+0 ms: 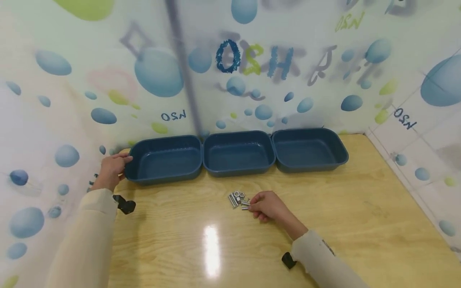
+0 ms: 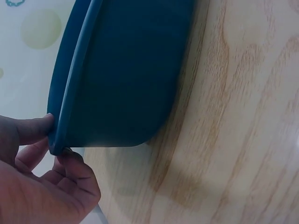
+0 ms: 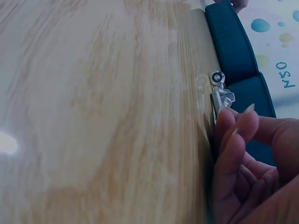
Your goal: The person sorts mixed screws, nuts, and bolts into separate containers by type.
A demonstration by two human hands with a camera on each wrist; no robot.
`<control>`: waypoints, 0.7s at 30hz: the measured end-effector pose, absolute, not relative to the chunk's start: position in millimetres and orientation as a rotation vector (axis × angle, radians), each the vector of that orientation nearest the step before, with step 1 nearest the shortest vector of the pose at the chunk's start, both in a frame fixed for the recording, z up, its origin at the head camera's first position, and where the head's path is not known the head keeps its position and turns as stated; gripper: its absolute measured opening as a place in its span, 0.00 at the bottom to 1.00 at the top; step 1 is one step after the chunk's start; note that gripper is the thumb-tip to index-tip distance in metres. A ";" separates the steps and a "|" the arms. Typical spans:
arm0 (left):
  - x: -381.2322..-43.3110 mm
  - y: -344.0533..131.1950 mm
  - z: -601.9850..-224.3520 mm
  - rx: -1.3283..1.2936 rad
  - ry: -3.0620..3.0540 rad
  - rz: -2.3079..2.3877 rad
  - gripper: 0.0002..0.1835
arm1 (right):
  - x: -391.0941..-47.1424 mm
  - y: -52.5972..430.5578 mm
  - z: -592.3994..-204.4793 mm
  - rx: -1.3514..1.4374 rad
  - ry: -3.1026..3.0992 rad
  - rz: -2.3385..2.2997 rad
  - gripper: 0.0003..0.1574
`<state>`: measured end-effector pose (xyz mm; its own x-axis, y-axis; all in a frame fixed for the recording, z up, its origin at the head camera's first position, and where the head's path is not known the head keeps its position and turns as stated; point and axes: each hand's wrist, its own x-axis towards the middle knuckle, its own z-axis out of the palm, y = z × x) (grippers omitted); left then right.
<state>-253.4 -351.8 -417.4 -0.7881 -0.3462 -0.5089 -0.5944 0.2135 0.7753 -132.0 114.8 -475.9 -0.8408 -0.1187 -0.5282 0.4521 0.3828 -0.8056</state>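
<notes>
At the left end of the row, my left hand (image 1: pixel 112 168) grips the rim of a dark blue plastic bin (image 1: pixel 163 179). The left wrist view shows the thumb on one side of that rim (image 2: pixel 70 98) and curled fingers on the other. My right hand (image 1: pixel 268 206) is down at a small pile of metal hardware, its thumb and fingers pinching a silver bolt (image 1: pixel 245 208). Several more bolts (image 1: pixel 232 201) and nuts (image 1: pixel 236 193) lie beside the fingertips. In the right wrist view, the fingers (image 3: pixel 233 140) partly hide the pile, with a round nut (image 3: pixel 217 77) showing beyond them.
A middle blue bin (image 1: pixel 239 173) and a right blue bin (image 1: pixel 311 168) continue the row along the back wall (image 1: pixel 306 80). Light wooden tabletop (image 1: pixel 173 236) extends in front of them. Patterned side walls border the table left and right.
</notes>
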 end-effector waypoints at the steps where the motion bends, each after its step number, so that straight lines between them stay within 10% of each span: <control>1: -253.7 -351.1 -418.6 -0.891 2.266 1.603 0.27 | -130.8 114.9 -475.9 0.287 2.137 -1.471 0.06; 21: -253.9 -351.1 -420.2 -0.916 2.290 1.574 0.28 | -129.9 111.8 -467.6 0.145 2.299 -1.256 0.06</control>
